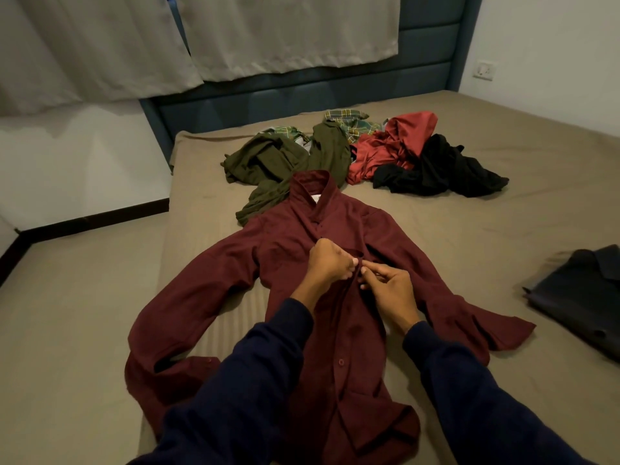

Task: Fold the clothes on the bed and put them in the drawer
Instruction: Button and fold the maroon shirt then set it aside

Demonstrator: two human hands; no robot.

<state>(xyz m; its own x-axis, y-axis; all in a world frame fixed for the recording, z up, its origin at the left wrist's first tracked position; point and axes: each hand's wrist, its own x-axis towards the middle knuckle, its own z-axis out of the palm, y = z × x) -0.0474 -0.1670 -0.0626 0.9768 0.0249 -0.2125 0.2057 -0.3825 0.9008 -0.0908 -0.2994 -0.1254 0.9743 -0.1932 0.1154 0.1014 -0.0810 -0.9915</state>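
Observation:
A maroon long-sleeved shirt [278,253] lies face up on the bed [453,229], collar towards the headboard, both sleeves spread out. My left hand [330,261] pinches the shirt's front placket at chest height. My right hand [391,290] pinches the same placket from the other side, fingertips almost touching the left hand's. Behind the shirt lies a loose pile: an olive garment [288,159], a green plaid one [349,120], a red one [396,144] and a black one [439,171]. A folded dark shirt [580,297] rests at the right.
The blue padded headboard [302,99] stands behind the pile, with grey curtains [268,35] hanging over it. The bed's left edge drops to a pale floor [77,297]. A wall socket [484,69] is at the far right. No drawer is in view.

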